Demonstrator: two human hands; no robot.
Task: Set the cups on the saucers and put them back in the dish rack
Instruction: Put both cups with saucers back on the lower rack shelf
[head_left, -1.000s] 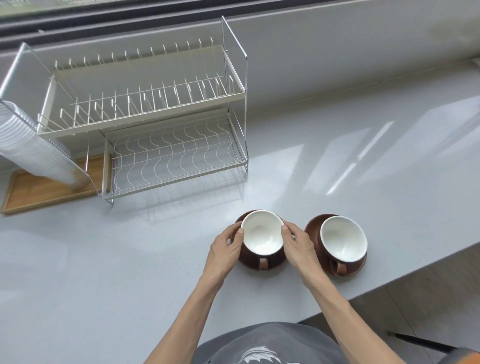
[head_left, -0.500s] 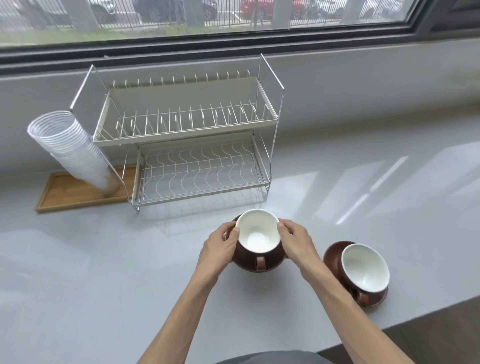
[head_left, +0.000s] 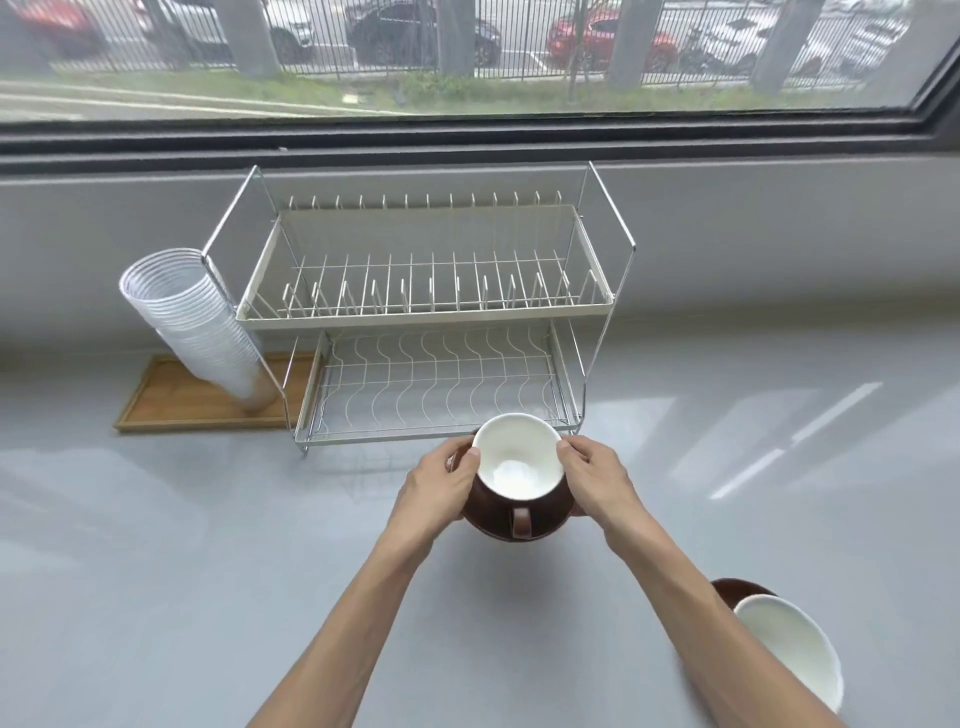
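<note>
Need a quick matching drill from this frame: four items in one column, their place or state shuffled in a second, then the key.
Items:
1. held cup
2. second cup
3. plastic cup stack
4. dish rack

Place or state:
A. leaning on the wooden tray
B. both tiers bare, under the window
C. on its saucer between left hand and right hand, near the lower tier
D. on the counter at the bottom right

Pairs: 1-C, 2-D, 3-A, 4-B
</note>
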